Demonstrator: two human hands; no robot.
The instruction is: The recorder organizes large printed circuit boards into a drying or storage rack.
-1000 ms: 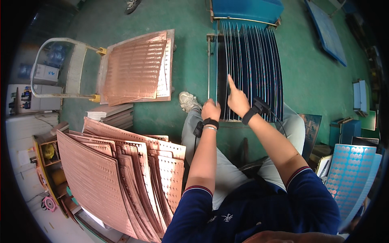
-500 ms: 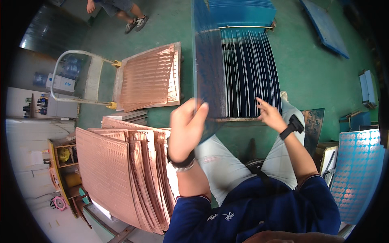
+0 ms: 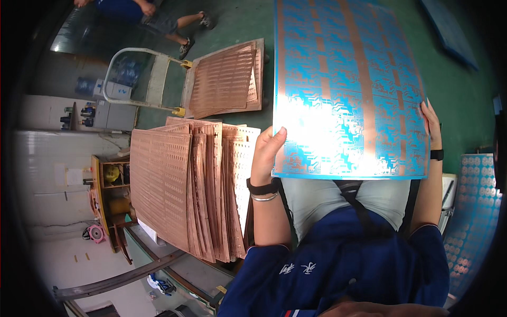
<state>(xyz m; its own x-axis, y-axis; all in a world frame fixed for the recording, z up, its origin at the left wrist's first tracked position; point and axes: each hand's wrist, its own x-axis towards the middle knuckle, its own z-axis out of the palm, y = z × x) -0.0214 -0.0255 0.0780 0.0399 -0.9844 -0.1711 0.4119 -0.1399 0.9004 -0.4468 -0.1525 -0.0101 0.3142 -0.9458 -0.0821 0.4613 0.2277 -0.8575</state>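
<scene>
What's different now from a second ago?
The left hand has lifted a blue panel from the rack, its patterned face now showing. The right hand moved from above the rack to the panel's right edge. The copper sheets and trolley stayed put.

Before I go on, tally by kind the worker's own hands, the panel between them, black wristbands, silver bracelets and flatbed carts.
Left hand and right hand: 2
Blue-and-copper panel: 1
Black wristbands: 2
Silver bracelet: 1
Flatbed cart: 1
Total: 7

A person (image 3: 165, 24) in shorts strides beyond a platform trolley (image 3: 157, 82); blue water bottles (image 3: 86, 85) stand left of the trolley, a yellow-edged shelf (image 3: 100, 185) nearer the camera.
</scene>
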